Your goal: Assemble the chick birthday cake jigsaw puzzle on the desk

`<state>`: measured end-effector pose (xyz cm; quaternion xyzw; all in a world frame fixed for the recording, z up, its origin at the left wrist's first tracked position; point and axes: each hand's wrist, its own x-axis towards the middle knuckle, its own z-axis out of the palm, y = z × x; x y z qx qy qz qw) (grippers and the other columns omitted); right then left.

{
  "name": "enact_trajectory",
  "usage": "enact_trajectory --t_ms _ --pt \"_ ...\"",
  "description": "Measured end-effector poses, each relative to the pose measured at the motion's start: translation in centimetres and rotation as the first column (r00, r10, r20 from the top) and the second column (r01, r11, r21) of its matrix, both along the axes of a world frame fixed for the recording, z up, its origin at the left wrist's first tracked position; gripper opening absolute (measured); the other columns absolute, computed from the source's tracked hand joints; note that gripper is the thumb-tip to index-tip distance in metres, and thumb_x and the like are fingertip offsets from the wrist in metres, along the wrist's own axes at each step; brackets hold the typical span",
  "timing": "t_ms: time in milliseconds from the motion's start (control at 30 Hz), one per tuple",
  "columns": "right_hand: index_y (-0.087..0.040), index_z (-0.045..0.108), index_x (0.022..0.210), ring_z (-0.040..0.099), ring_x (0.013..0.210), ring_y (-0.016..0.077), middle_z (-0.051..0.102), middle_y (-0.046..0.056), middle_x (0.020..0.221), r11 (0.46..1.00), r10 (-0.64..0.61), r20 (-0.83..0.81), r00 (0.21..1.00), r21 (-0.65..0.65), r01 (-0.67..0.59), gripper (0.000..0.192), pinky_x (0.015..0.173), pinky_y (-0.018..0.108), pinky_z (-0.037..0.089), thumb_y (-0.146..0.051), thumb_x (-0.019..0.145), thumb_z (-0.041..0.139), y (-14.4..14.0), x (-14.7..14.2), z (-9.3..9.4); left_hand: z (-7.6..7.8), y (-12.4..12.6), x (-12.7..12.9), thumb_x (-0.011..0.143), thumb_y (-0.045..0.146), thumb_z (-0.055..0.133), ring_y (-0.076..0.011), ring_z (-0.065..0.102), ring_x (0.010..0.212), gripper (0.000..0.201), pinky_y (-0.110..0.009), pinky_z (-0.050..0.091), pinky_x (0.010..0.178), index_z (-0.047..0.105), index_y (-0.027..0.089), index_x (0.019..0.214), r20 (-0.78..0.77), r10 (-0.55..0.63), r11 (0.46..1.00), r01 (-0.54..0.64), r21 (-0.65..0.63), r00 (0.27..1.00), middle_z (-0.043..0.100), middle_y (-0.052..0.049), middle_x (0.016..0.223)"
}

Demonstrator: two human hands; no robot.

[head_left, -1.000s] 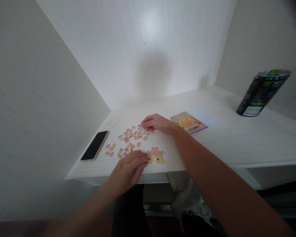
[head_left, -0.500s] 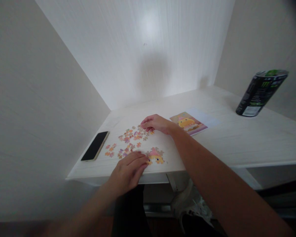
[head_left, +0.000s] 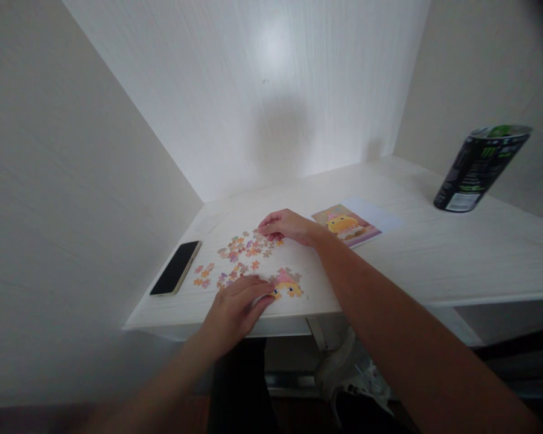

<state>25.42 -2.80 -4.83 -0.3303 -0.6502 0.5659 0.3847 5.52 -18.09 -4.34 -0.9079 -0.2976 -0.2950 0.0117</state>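
A joined section of jigsaw puzzle (head_left: 286, 278), pink above and yellow with dark eyes below, lies flat near the table's front edge. My left hand (head_left: 239, 304) has its thumb and fingers closed at the left edge of this section and covers part of it. Farther back, my right hand (head_left: 286, 226) reaches over the loose puzzle pieces (head_left: 247, 246), its fingers pinched at a piece on the far side of the pile. The fingers hide most of that piece. More loose pieces (head_left: 203, 275) lie left of my left hand.
A phone (head_left: 176, 268) with a dark screen lies at the table's left edge. Beyond my right forearm is a picture card (head_left: 346, 224) of a yellow character. A black drink can (head_left: 477, 172) stands at the right. Panels enclose the white table (head_left: 416, 259) at the back and sides.
My left hand has shifted very slightly to the right along the joined section. The right hand stays at the same spot over the loose pieces.
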Motion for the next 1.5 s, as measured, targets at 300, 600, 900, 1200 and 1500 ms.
enact_trajectory --t_ms 300,600,900,1200,1500 --pt "-0.013 0.070 0.088 0.055 0.058 0.0096 0.068 0.005 0.075 1.000 0.009 0.004 1.000 0.013 -0.009 0.010 0.055 0.021 0.043 -0.017 0.079 0.067 0.0 0.0 0.0 1.0 -0.1 0.5 0.087 0.017 0.061 -0.0164 0.067 0.089 0.017 -0.032 0.057 0.082 0.068 0.019 0.102 -0.090 -0.070 0.998 0.070 -0.003 0.993 0.073 -0.003 0.094" --pt "-0.013 0.070 0.088 0.056 0.059 0.0101 0.068 0.004 0.074 1.000 -0.005 0.013 1.000 -0.004 0.006 0.011 0.056 0.021 0.044 -0.015 0.077 0.068 -0.1 0.0 0.2 0.9 0.7 0.7 0.085 0.018 0.064 -0.0155 0.066 0.088 0.017 -0.029 0.056 0.078 0.067 0.018 0.102 -0.037 -0.044 0.998 0.042 -0.050 0.998 0.071 -0.006 0.095" --pt "-0.013 0.068 0.087 0.055 0.059 0.0103 0.066 0.004 0.070 1.000 -0.002 0.008 1.000 -0.022 0.003 0.011 0.055 0.021 0.044 -0.018 0.077 0.068 -0.1 -0.1 0.2 1.1 -0.4 0.5 0.085 0.016 0.062 -0.0161 0.065 0.085 0.017 -0.033 0.054 0.080 0.067 0.019 0.101 -0.046 -0.013 0.997 0.009 -0.074 0.999 0.072 -0.004 0.092" --pt "-0.013 0.068 0.090 0.056 0.061 0.0110 0.066 0.005 0.074 1.000 -0.006 0.012 1.000 -0.018 0.007 0.016 0.057 0.022 0.044 -0.021 0.077 0.068 -0.1 -0.1 0.1 1.3 -1.4 -0.3 0.091 0.017 0.053 -0.0174 0.060 0.095 0.029 -0.034 0.052 0.085 0.059 0.021 0.119 -0.144 0.061 0.984 -0.084 -0.158 0.988 0.067 -0.006 0.103" --pt "-0.015 0.068 0.089 0.056 0.064 0.0115 0.066 0.005 0.077 0.996 -0.019 -0.015 1.000 -0.088 0.017 0.017 0.061 0.023 0.046 -0.023 0.075 0.073 -0.4 0.0 0.3 2.0 -2.0 0.1 0.094 0.019 0.046 -0.0160 0.056 0.096 0.026 -0.031 0.048 0.086 0.052 0.023 0.119 -0.076 0.045 0.920 -0.071 -0.386 0.996 0.060 -0.005 0.103"
